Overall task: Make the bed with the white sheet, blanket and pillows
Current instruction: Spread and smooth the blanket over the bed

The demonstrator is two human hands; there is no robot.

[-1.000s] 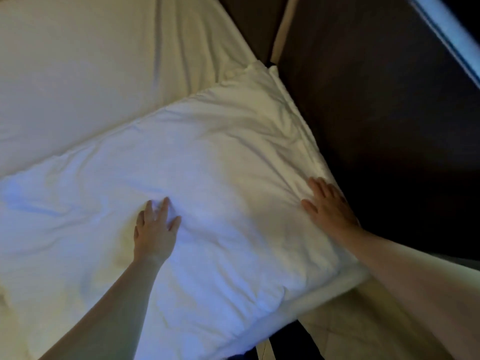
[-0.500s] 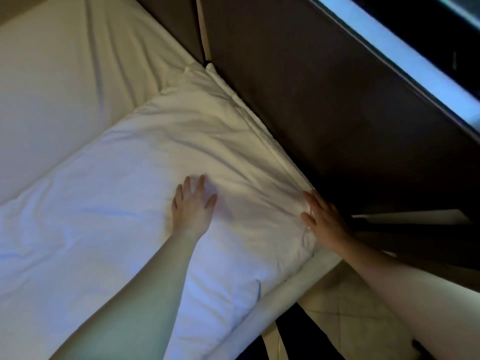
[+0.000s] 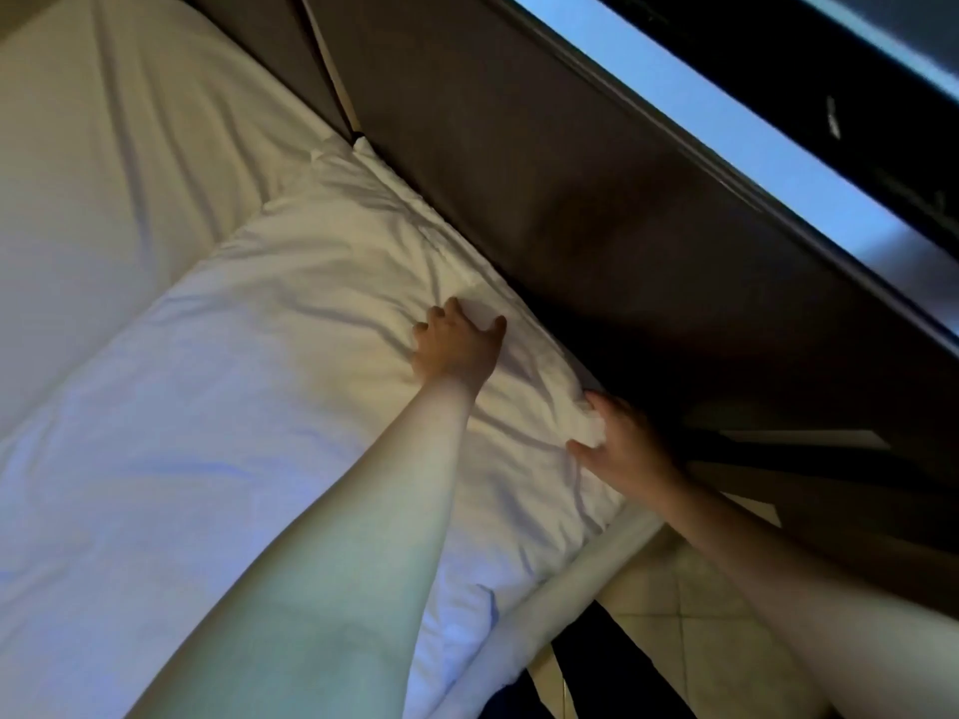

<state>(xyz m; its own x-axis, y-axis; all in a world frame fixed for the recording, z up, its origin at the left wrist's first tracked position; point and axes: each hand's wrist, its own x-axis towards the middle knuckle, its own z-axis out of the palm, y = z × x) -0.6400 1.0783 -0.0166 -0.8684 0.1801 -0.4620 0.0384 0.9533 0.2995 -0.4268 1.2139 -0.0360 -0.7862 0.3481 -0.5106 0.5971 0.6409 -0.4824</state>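
A white pillow (image 3: 249,386) lies flat on the bed, its far long edge against the dark headboard (image 3: 597,199). My left hand (image 3: 456,345) rests on the pillow near that edge, fingers curled into the fabric and pinching a fold. At the pillow's right edge beside the headboard, my right hand (image 3: 622,448) has its fingers closed around a bunch of pillowcase. The white sheet (image 3: 104,173) covers the mattress to the left of the pillow.
The mattress corner (image 3: 571,589) sits at lower right above a tiled floor (image 3: 674,625). A dark bedside shelf (image 3: 809,459) stands right of my right hand. A bright strip (image 3: 726,127) runs along the top of the headboard.
My left hand slid across the pillow toward the headboard and curled into the fabric. My right hand went from lying flat on the pillow's edge to gripping it.
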